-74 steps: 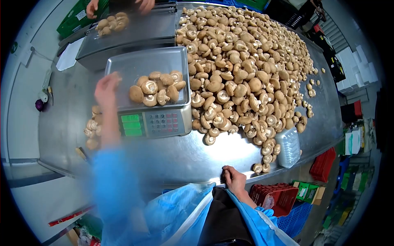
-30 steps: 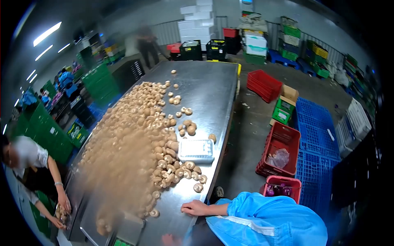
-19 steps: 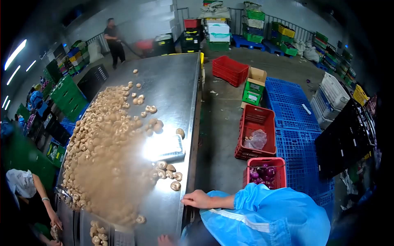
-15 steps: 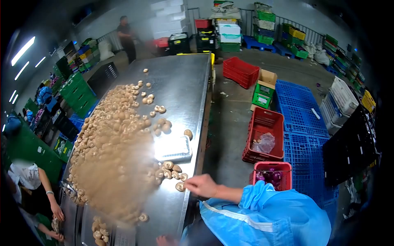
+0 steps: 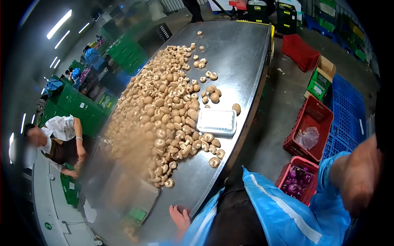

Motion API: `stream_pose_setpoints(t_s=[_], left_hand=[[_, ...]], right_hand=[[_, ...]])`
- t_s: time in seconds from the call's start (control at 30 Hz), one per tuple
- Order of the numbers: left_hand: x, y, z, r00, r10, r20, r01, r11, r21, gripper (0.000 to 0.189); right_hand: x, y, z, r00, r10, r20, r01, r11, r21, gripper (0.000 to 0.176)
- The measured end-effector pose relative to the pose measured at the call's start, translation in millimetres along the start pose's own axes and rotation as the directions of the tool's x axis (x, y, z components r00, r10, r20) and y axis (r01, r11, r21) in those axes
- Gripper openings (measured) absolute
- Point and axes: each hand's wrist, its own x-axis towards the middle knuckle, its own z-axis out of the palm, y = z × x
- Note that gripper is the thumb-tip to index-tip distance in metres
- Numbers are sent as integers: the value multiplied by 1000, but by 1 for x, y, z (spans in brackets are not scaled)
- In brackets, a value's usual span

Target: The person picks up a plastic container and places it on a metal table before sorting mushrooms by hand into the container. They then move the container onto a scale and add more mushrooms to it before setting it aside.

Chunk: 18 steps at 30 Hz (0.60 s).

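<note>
Mushroom heap [image 5: 168, 102]: a large share lies loose across the middle of the frame on the steel bench [image 5: 242, 53], with a few strays towards the top; how much has already been handled cannot be told.
Clear plastic pack [image 5: 216, 121]: right of the heap, mushrooms just beside its lower edge; neither hand touches it.
Scale [image 5: 137, 215]: lower left, green display showing; blur hides what its tray carries.
Left hand [image 5: 179, 219]: low in the frame at the bench's near side, fingers open and slightly spread, pointing up the frame, no object seen in them; the heap is apart above.
Right hand [image 5: 361, 176]: raised at the right edge, off the bench, near the crate of purple produce [image 5: 297, 180]; too blurred to tell whether its fingers are open or grip anything.
Co-worker [image 5: 61, 131]: at left, hands low together.
</note>
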Motion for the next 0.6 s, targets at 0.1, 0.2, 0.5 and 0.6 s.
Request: stream_pose_setpoints(t_s=[0.1,0.2,0.5,0.6], left_hand=[[1,1,-3,1000,3,23,-4,1000,25,56],[7,-24,10,998,5,63,-10,997,74,56],[10,-21,13,993,113,-33,-100,959,266,51],[13,-5,8,994,107,-36,-94,960,263,50]], right_hand=[[2,2,-9,999,-48,-15,49,999,14,43],[2,4,-19,997,-76,-28,76,997,-13,41],[-3,4,-56,986,-166,15,167,982,-84,34],[-5,9,-59,986,-166,13,166,980,-109,33]])
